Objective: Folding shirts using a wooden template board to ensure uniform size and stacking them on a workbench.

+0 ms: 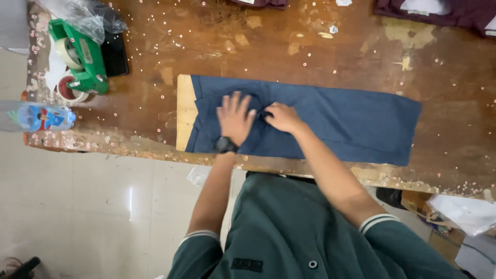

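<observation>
We're over a worn brown table (320,62), surface scarred and dotted with small pale specks. Blue folded garment (356,124) lies flat across the middle of it, long axis left to right, near edge close to the table's near edge. A pale board (185,111) sits under the garment's left end and sticks out just past the fabric. Our left hand (235,118) is released, fingers spread, palm pressed flat on the garment left of centre; black watch (226,145) on that wrist. Our right hand (281,117) is just beside it, touching the cloth, fingers curled in and pinching a small fold of the blue fabric at the spot between the two hands; how much cloth it holds we cannot tell. Both hands are close together, nearly touching. Far left on the table: green tape dispenser (85,57) with a roll of pale tape in it, a clear crumpled plastic bag (77,15) just behind it, and a dark flat object (114,54) on its right. A clear plastic bottle with a blue label (39,118) lies on its side at the table's left edge, near corner. Far right corner holds dark maroon cloth (444,13) with a white piece on it. We're wearing a dark green shirt (294,232) with striped sleeve cuffs. Pale tiled floor (93,206) shows near left.
</observation>
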